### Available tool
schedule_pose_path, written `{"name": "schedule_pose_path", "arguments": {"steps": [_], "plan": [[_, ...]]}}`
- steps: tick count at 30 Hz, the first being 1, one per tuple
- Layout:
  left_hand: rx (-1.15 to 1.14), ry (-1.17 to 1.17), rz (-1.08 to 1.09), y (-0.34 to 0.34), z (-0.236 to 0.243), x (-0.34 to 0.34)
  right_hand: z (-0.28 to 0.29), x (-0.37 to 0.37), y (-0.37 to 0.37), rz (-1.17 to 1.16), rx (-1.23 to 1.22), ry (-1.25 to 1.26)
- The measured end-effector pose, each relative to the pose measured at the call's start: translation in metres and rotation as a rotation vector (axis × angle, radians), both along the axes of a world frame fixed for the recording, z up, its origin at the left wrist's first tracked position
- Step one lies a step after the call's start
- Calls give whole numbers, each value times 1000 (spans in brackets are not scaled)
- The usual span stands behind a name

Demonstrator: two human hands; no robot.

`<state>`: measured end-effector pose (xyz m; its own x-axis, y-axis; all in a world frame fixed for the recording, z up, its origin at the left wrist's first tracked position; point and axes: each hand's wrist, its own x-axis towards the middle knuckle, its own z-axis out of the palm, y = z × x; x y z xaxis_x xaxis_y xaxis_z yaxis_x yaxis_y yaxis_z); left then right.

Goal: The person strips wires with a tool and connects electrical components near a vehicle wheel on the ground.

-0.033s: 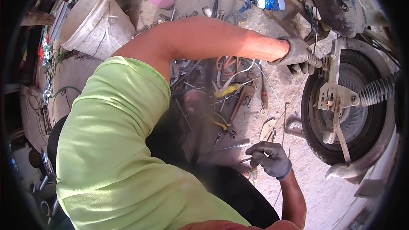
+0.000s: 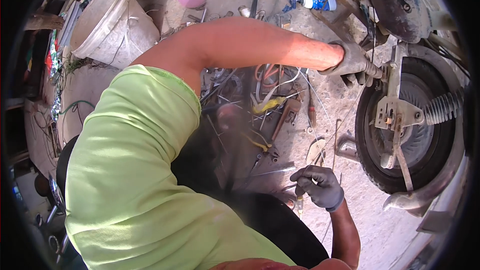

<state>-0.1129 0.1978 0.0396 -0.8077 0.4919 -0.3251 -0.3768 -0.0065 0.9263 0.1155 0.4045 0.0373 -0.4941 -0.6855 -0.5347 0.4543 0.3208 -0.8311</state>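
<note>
My left hand [image 2: 357,66], in a grey glove, reaches from the top to the scooter wheel [image 2: 366,140] on the right. Its curled fingertips press together at the upper end of the metal bracket [image 2: 386,109]; what they grip is hidden. A thin cable [image 2: 344,123] slants between my two hands. My right hand [image 2: 320,187], also gloved, is lower down, its fingers closed in a pinch where the cable reaches it. A dark thin rod pokes out left of these fingers. Just below them stands a narrow tool with a yellowish handle [image 2: 300,203].
A coil spring [image 2: 442,107] flanks the wheel. Loose tools, among them a pipe wrench [image 2: 286,117] and yellow-handled pliers [image 2: 259,143], cover the ground between my arms. A whitish bucket [image 2: 112,27] stands at upper left, a blue-and-white bottle [image 2: 318,2] lies at the top.
My left hand has shifted slightly to the right along the wheel's bracket. The right hand keeps its pinch and has hardly moved.
</note>
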Motion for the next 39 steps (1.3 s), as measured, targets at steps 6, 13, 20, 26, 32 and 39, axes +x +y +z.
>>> {"name": "schedule_pose_path", "arguments": {"steps": [6,13,20,26,32,39], "plan": [[104,-17,-57,3,-5,-10,-19,2,2,-85,127,20],[153,86,100,-17,-7,-33,-68,-11,36,-514,154,-54],[202,202,200,-54,12,-66,-95,-36,53,-700,24,-36],[330,130,325,-77,15,-96,-99,-81,25,-788,-84,-31],[375,127,348,-92,9,-103,-61,-116,-25,-686,-90,31],[431,157,367,-110,3,-100,-78,-170,-55,-921,-420,46]]}}
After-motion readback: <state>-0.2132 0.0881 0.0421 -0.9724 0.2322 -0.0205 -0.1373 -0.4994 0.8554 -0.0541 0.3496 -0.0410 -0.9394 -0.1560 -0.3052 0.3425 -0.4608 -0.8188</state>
